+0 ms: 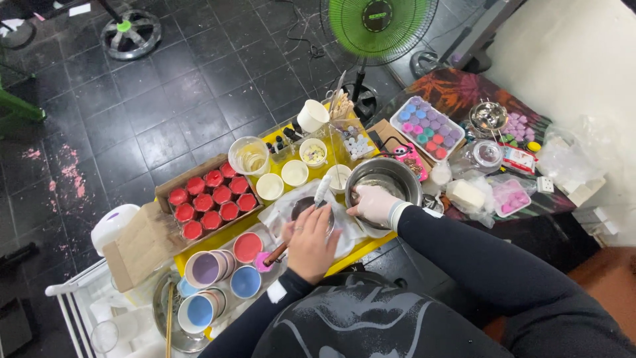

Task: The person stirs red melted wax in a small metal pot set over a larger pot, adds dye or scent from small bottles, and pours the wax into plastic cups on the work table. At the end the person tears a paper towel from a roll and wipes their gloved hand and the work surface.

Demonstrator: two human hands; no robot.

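My left hand is bare and grips a wooden-handled tool over a small dark round dish that rests on clear plastic on the yellow table. The tool's pale blade points up past the dish. My right hand, in a white glove, rests on the near rim of a steel mixing bowl. Small cream-filled cups stand just behind the dish.
A cardboard box of red round candles sits at the left, with coloured tins below it. A tray of pastel wax pieces, jars and bags lie at the right. A green standing fan is behind the table.
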